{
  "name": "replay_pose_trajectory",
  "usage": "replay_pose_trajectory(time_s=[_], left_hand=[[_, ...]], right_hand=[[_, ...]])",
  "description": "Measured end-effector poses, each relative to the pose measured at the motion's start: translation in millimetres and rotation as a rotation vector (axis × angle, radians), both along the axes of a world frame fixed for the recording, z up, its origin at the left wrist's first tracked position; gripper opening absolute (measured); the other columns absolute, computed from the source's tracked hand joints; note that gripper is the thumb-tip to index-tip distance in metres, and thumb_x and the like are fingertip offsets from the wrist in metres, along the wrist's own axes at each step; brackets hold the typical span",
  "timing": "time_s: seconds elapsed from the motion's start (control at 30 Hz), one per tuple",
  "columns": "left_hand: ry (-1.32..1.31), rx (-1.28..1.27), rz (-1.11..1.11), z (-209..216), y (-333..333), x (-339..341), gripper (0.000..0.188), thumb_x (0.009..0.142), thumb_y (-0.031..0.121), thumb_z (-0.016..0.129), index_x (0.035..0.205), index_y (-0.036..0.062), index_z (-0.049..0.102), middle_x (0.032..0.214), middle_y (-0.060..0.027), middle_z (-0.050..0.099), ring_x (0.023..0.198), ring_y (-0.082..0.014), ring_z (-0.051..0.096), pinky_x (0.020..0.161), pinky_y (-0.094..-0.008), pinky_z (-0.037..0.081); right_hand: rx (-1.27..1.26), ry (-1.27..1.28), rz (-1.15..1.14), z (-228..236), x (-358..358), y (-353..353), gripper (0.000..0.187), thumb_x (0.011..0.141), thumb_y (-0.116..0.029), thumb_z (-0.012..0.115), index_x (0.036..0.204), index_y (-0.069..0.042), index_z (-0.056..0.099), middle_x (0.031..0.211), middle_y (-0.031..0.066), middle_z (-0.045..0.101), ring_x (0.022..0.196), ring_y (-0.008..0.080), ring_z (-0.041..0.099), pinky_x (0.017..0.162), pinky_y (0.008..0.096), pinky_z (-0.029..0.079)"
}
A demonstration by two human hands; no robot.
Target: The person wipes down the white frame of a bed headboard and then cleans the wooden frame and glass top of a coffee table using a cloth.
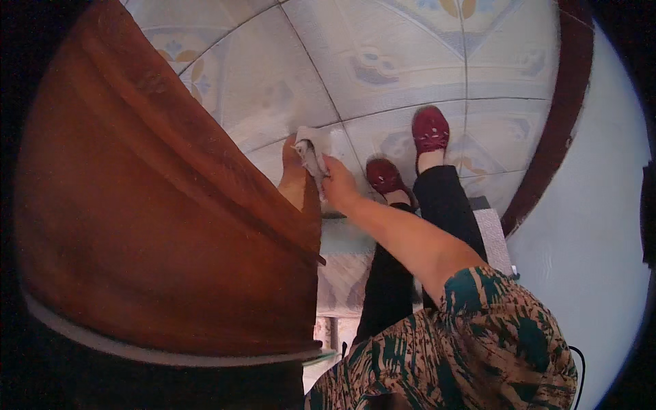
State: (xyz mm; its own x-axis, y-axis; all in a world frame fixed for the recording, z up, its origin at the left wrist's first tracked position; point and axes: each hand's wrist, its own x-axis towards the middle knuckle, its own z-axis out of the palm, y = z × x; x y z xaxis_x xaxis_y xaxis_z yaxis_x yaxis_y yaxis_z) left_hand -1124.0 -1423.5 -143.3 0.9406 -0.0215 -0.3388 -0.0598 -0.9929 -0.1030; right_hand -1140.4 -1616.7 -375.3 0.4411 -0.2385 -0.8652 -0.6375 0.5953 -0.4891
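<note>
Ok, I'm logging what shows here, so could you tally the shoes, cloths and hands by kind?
Dark red shoes: 2
Pale cloth: 1
Right hand: 1
Total: 4

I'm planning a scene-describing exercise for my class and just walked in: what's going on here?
A person's right hand holds a crumpled pale cloth beside large brown wooden furniture, above a patterned tile floor. Whether cloth and wood touch is hard to tell. The left hand is not in view. The person's dark red shoes are on the tiles.
</note>
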Motion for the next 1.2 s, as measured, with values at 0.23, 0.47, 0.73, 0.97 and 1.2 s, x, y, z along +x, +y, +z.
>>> replay_pose_trajectory(time_s=[0.23,0.47,0.73,0.97,1.2], left_hand=[[-0.014,-0.066,-0.026,13,-7,0,0.035,0.092,0.022,0.052,0.115,-0.0035,0.057,0.108,-0.0164,0.061,0.099,-0.0241,0.054,0.090,-0.0342,0.040],[0.012,-0.066,-0.012,-37,-7,19,0.034,0.093,0.022,0.051,0.115,-0.0033,0.057,0.107,-0.0157,0.061,0.098,-0.0229,0.055,0.088,-0.0330,0.041],[0.040,-0.020,0.089,-130,-36,-9,0.033,0.094,0.021,0.051,0.115,-0.0032,0.057,0.105,-0.0149,0.062,0.096,-0.0216,0.056,0.087,-0.0317,0.042],[0.028,-0.004,0.163,-162,-60,-2,0.032,0.094,0.021,0.050,0.115,-0.0031,0.057,0.104,-0.0142,0.063,0.094,-0.0204,0.057,0.086,-0.0306,0.043],[0.036,-0.012,0.228,-173,-69,7,0.031,0.095,0.020,0.049,0.115,-0.0030,0.057,0.103,-0.0135,0.063,0.092,-0.0192,0.058,0.085,-0.0295,0.044]], right_hand=[[-0.095,0.015,0.032,-9,-1,-3,0.055,0.079,0.006,0.047,0.132,-0.007,0.046,0.108,0.0131,0.062,0.086,0.0228,0.060,0.073,0.0320,0.049],[0.435,-0.053,-0.065,63,-24,-48,0.053,0.079,0.004,0.046,0.131,-0.008,0.049,0.102,0.0028,0.060,0.083,0.0126,0.056,0.069,0.0275,0.046],[0.066,-0.227,-0.121,42,88,-159,0.046,0.080,-0.003,0.046,0.126,-0.002,0.050,0.096,0.0059,0.057,0.089,0.0161,0.049,0.079,0.0290,0.042],[-0.217,-0.215,0.057,55,75,-147,0.048,0.081,0.001,0.043,0.129,0.002,0.046,0.119,0.0148,0.057,0.109,0.0230,0.052,0.094,0.0311,0.039],[0.306,-0.115,-0.079,87,23,-118,0.046,0.077,0.006,0.045,0.122,-0.002,0.051,0.109,0.0069,0.058,0.097,0.0175,0.052,0.084,0.0301,0.042]])
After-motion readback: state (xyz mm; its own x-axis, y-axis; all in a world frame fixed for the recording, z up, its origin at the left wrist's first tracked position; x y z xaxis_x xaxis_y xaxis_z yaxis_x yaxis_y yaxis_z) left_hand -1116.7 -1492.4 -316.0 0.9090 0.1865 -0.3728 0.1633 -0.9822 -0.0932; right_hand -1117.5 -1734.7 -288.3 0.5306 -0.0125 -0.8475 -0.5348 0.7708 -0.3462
